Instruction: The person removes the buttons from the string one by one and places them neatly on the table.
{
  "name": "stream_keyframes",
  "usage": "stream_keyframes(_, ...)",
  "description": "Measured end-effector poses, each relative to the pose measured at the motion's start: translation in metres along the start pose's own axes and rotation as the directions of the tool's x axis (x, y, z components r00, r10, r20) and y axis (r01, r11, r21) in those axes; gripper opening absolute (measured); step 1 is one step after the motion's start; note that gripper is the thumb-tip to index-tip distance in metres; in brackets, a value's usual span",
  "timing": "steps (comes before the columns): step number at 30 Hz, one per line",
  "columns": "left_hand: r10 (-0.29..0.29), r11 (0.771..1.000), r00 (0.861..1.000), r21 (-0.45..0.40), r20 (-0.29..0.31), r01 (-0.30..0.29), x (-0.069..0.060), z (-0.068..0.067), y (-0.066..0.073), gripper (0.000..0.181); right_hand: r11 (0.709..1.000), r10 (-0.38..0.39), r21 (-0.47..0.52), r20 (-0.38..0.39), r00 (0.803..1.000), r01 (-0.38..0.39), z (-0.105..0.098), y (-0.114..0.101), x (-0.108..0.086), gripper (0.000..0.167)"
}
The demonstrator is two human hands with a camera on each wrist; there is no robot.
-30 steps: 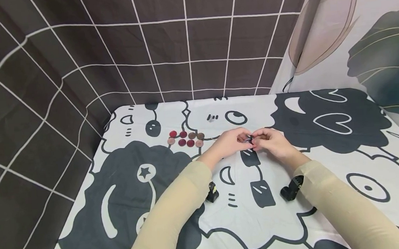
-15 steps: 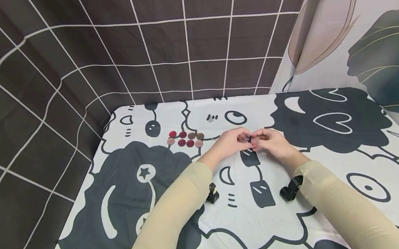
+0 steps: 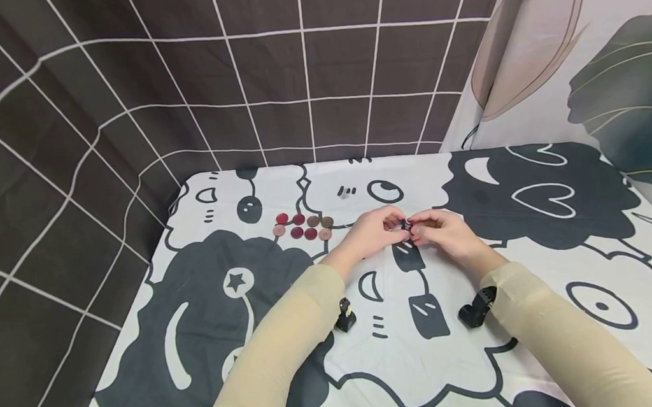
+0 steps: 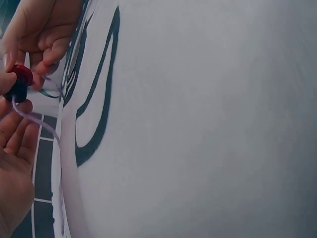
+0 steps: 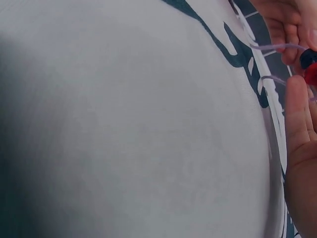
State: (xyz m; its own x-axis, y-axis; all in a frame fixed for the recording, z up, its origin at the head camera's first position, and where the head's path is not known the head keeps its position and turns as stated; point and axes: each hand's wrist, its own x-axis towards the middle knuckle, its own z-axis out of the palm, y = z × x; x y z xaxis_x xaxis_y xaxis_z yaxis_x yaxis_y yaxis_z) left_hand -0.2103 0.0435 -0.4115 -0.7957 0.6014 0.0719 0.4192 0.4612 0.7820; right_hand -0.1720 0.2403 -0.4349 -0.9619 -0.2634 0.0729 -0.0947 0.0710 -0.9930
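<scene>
Both hands meet over the cloth in the head view, close together. My left hand (image 3: 370, 233) pinches a small dark blue round piece (image 4: 18, 92), which looks like a button or bead. A thin lilac cord (image 4: 38, 120) runs out from it. My right hand (image 3: 446, 232) pinches a red button (image 4: 23, 74) that lies against the dark blue piece. A second stretch of lilac cord (image 5: 273, 78) shows by the right fingers. How the cord passes through the pieces is hidden by the fingers.
Left of the hands, several red, pink and brown buttons (image 3: 311, 233) lie in two rows on the black-and-white patterned cloth (image 3: 398, 364). A dark tiled-pattern curtain (image 3: 269, 67) hangs behind and at the left. A leaf-print curtain (image 3: 627, 90) hangs at the right.
The hands keep nearly the same place. The left fingers have shifted slightly, and the small pieces between the hands have turned a little.
</scene>
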Motion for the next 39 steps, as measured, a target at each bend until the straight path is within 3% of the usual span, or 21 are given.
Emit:
stream_keyframes(21,-0.048,0.998,0.999,0.037,-0.022,0.049,-0.004,-0.01,-0.011,0.026,0.996,0.036,-0.078,-0.059,0.998,-0.041,-0.002,-0.005,0.0,0.038)
stream_keyframes(31,-0.079,0.997,0.996,0.002,-0.036,0.079,-0.008,-0.017,-0.017,0.029,0.993,0.052,-0.101,-0.07,0.996,-0.059,-0.004,-0.005,-0.002,0.039)
stream_keyframes(39,-0.08,0.996,0.996,0.039,-0.049,0.082,-0.007,-0.022,-0.022,0.029,0.988,0.055,-0.137,-0.084,0.995,-0.067,-0.004,-0.01,-0.004,0.038)
